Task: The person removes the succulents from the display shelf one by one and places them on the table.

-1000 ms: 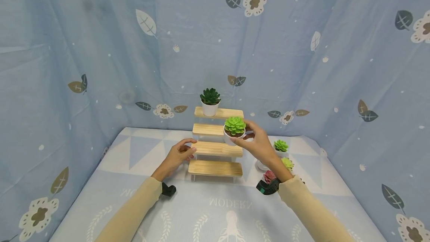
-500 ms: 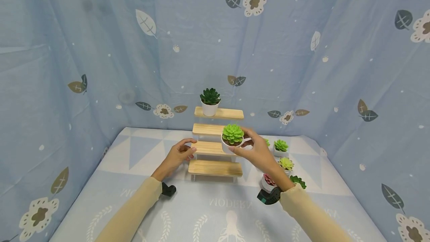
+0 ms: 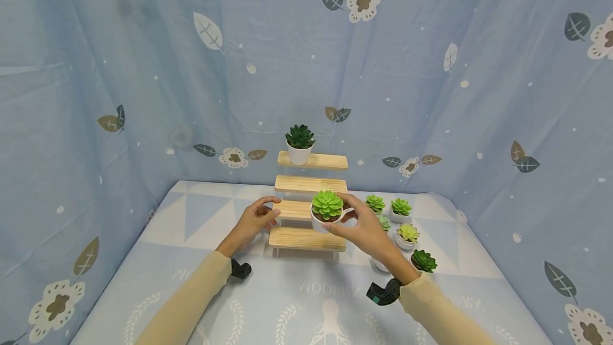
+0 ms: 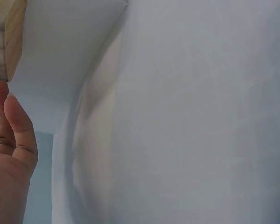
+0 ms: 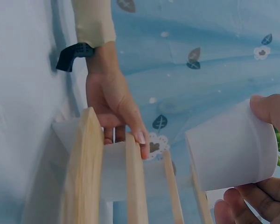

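My right hand [image 3: 361, 228] holds a white pot with a bright green succulent [image 3: 328, 206] between thumb and fingers, upright, in front of the stand's lower steps. In the right wrist view the pot [image 5: 231, 151] shows its bare white side. My left hand [image 3: 251, 221] is at the left end of the stepped wooden plant stand [image 3: 306, 239], fingers curved at the end of the second step from the bottom. The left wrist view shows its fingertips against a plank end [image 4: 9, 39]. On the top step stands a dark green succulent [image 3: 299, 144] in a white pot.
Right of the stand, several potted succulents group on the table, among them a yellow-green one [image 3: 408, 233] and a dark green one [image 3: 423, 261]; my right forearm partly covers the group. A blue patterned curtain [image 3: 268, 68] surrounds the back and sides of the table [image 3: 268, 292].
My right hand has lowered the potted succulent, bringing it slightly left and nearer, from the upper steps towards the lower ones. More plants at right have come into view. My left hand has stayed put.
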The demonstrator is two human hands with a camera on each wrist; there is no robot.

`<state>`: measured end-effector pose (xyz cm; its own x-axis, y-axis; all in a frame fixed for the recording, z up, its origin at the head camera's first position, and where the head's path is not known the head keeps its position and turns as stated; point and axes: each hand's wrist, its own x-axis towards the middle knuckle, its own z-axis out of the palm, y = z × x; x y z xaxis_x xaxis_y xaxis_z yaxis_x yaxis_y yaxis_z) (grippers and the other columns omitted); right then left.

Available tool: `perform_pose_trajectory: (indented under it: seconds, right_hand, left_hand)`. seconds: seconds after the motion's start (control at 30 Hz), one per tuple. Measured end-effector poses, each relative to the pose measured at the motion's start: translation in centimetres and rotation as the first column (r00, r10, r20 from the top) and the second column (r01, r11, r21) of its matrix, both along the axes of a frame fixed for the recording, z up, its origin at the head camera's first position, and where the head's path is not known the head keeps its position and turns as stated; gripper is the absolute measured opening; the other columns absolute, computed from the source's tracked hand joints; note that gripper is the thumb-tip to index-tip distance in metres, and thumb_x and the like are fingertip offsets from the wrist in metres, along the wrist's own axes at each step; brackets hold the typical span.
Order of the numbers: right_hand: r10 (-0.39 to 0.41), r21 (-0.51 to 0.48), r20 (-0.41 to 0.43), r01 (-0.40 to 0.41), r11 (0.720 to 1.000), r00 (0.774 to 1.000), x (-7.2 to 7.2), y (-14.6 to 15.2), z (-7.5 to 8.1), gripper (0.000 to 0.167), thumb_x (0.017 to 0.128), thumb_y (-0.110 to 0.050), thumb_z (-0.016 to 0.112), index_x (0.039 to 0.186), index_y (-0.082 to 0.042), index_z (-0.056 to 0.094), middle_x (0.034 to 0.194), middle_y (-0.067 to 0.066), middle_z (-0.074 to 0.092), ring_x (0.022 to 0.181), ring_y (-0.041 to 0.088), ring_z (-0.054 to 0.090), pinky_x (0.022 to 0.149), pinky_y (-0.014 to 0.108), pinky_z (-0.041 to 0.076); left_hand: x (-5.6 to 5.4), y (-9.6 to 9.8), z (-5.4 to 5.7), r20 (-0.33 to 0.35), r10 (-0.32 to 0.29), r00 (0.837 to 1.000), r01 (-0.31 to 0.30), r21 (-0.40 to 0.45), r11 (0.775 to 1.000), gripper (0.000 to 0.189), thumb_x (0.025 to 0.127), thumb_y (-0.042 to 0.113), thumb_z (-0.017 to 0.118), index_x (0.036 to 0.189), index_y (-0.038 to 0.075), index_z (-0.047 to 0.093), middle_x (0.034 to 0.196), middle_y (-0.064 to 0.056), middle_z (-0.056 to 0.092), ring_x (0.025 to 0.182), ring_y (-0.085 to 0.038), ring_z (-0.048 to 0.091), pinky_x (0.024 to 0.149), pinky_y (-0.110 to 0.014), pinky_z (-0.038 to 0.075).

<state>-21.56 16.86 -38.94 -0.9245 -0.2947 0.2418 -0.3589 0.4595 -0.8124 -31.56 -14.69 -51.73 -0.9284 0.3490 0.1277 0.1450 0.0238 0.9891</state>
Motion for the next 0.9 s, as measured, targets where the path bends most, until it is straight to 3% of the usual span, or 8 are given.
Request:
perform_pose_trajectory:
  seconds: [0.2,0.5,0.63,0.77,0.9]
  right_hand:
    - [0.039,-0.003,-0.01,-0.039,0.999,0.999,0.7,-0.3,-0.8,0.074,0.087,-0.04,0.085,0.15,-0.024,0.051,0.124,-0.001,0.061,0.095,0.022,0.063,0.082,0.039,0.056]
    - [0.063,-0.007,-0.009,-0.063,0.998,0.998,1.6,-0.8,-2.0,0.073,0.085,-0.036,0.087,0.149,-0.023,0.053,0.125,-0.003,0.062,0.094,0.02,0.063,0.082,0.036,0.055]
    - [0.072,-0.005,0.017,-0.072,0.997,0.997,2.0,-1.1,-2.7,0.076,0.085,-0.036,0.087,0.15,-0.019,0.052,0.123,-0.001,0.062,0.095,0.021,0.063,0.08,0.037,0.055]
    - [0.092,-0.014,0.031,-0.092,0.996,0.995,2.3,-1.3,-3.4,0.076,0.084,-0.036,0.088,0.149,-0.018,0.052,0.123,-0.001,0.062,0.093,0.021,0.063,0.079,0.042,0.057]
    - [0.117,-0.024,0.044,-0.116,0.993,0.992,2.6,-1.5,-4.1,0.074,0.084,-0.036,0.089,0.147,-0.019,0.054,0.126,-0.001,0.061,0.094,0.021,0.064,0.081,0.047,0.057]
  left_hand:
    - [0.0,0.0,0.1,0.006,-0.001,1.0,0.001,0.003,1.0,0.045,0.102,0.034,0.068,0.143,0.019,0.057,0.113,-0.02,0.062,0.098,-0.039,0.066,0.084,-0.049,0.055]
    - [-0.2,0.1,0.1,0.031,0.006,0.999,-0.006,0.01,1.0,0.045,0.104,0.024,0.066,0.146,0.012,0.054,0.112,-0.023,0.062,0.101,-0.047,0.063,0.085,-0.055,0.054]
    - [0.5,0.1,1.1,0.033,-0.002,0.999,0.001,0.01,1.0,0.045,0.104,0.023,0.066,0.146,0.009,0.054,0.111,-0.023,0.062,0.102,-0.049,0.063,0.088,-0.063,0.051]
    - [1.3,0.2,2.4,0.008,-0.009,1.0,0.009,0.011,1.0,0.046,0.104,0.021,0.066,0.145,0.004,0.053,0.11,-0.023,0.063,0.1,-0.049,0.064,0.086,-0.058,0.054]
    - [1.2,0.1,2.2,0.01,-0.008,1.0,0.008,0.01,1.0,0.045,0.104,0.02,0.065,0.145,0.004,0.053,0.11,-0.023,0.063,0.102,-0.052,0.062,0.085,-0.056,0.054]
